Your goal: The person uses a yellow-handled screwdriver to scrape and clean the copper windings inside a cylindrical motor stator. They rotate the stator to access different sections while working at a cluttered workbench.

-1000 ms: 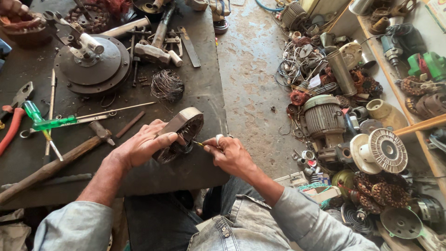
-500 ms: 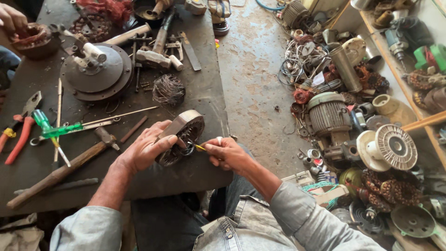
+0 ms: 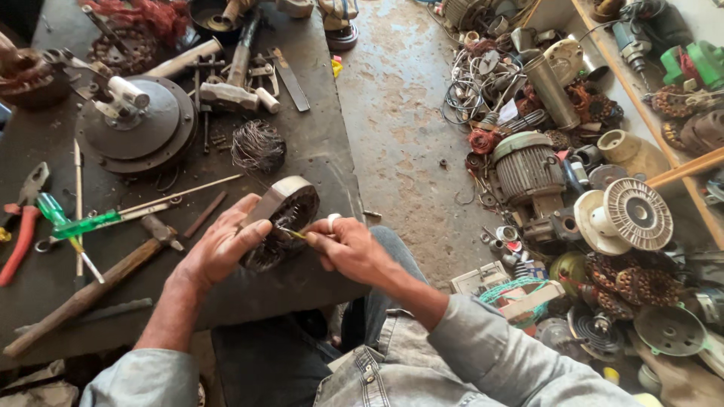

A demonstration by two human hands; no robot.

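The ring-shaped motor stator [image 3: 280, 218] stands on edge at the bench [image 3: 317, 151] rim, left hand [image 3: 222, 245] wrapped over its steel outside, probably heavy and stiff, while right hand [image 3: 351, 249] pinches a thin yellow strip [image 3: 292, 233] into its fragile windings.

One head-worn camera is looking steeply down from close above, taking in the workbench [image 3: 317, 143] left and the floor [image 3: 400, 113] right.
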